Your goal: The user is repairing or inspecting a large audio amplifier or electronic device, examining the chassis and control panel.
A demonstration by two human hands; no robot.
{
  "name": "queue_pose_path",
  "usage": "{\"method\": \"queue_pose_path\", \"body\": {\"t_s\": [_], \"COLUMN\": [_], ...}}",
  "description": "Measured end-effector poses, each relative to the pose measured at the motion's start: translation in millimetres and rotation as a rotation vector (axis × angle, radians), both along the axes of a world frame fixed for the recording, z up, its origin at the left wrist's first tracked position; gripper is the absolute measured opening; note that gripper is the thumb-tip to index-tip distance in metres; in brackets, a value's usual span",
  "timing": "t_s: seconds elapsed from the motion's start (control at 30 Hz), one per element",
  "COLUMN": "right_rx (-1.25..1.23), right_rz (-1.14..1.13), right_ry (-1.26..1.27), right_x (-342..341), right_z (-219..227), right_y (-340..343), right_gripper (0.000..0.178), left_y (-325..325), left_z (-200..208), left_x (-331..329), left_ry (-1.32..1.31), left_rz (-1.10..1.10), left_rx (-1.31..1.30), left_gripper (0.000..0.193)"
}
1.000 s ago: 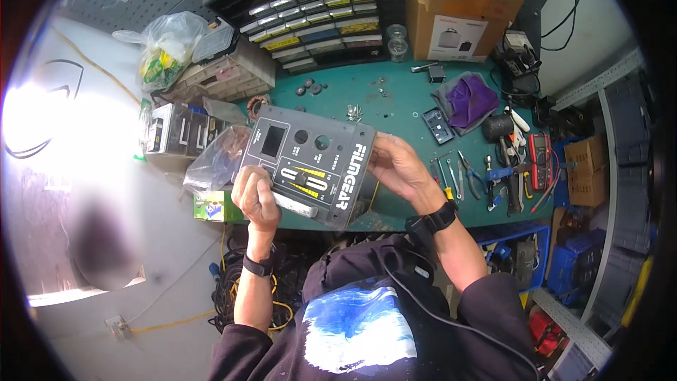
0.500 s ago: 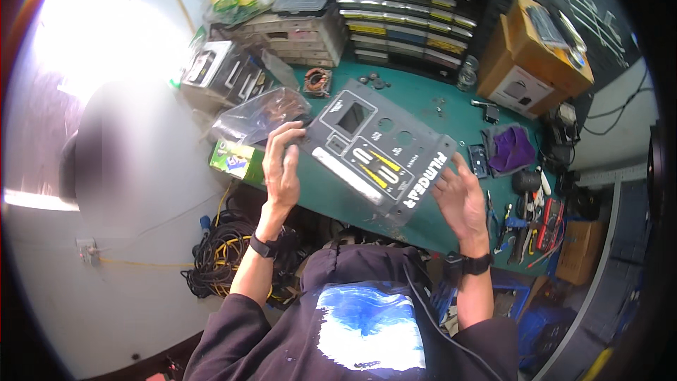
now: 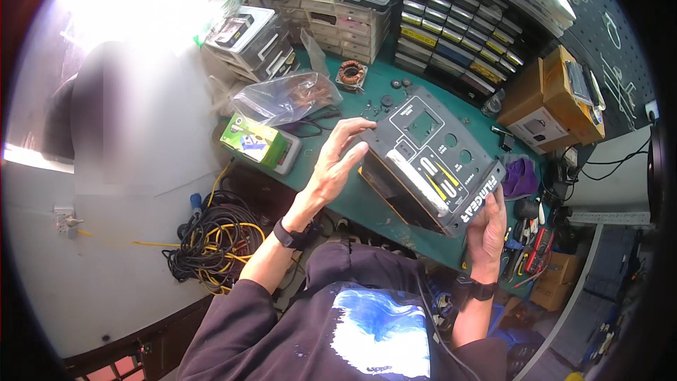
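Over the workbench I hold a dark grey metal housing (image 3: pixel 438 154) between both hands. Its face has a rectangular window, two round holes and yellow and white markings, and green shows through the openings. It is tilted, so a dark hollow side with an orange-brown edge faces me. My left hand (image 3: pixel 333 169) grips the left corner, fingertips over the top edge and thumb near the front edge. At the right end, my right hand (image 3: pixel 486 231) clasps the lower corner from the side; some of its fingers are hidden behind the housing.
Behind stand a small-parts drawer cabinet (image 3: pixel 451 39) and a cardboard box (image 3: pixel 539 109). A copper-wound coil (image 3: pixel 351 75), a clear plastic bag (image 3: pixel 275 102) and a green box (image 3: pixel 252 141) lie left. Tools and a red multimeter (image 3: pixel 539 250) are at right; coiled cables (image 3: pixel 218 247) hang lower left.
The housing has tilted, bringing its hollow side into sight. My hands have stayed on its two ends, the right one closer around its corner. The whole view has shifted and turned.
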State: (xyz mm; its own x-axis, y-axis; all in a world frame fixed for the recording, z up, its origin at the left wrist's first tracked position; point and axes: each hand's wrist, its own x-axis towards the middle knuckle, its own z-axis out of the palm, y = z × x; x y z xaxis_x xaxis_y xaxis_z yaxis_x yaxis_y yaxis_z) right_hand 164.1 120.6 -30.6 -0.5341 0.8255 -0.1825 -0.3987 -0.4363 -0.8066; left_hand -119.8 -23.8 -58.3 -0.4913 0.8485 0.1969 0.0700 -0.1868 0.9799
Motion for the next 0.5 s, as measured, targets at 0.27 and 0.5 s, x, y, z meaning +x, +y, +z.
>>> {"method": "queue_pose_path", "body": {"t_s": [0.27, 0.5], "right_rx": [-0.019, 0.080], "right_rz": [-0.065, -0.125], "right_ry": [-0.117, -0.314], "right_x": [-4, 3], "right_z": [2, -7], "right_y": [-8, -10], "right_gripper": [0.054, 0.048], "left_y": [1, 7], "left_z": [1, 1], "left_x": [-12, -38], "left_ry": [-0.035, 0.142], "left_rz": [-0.109, -0.191], "left_rx": [-0.023, -0.051], "left_gripper": [0.037, 0.044]}}
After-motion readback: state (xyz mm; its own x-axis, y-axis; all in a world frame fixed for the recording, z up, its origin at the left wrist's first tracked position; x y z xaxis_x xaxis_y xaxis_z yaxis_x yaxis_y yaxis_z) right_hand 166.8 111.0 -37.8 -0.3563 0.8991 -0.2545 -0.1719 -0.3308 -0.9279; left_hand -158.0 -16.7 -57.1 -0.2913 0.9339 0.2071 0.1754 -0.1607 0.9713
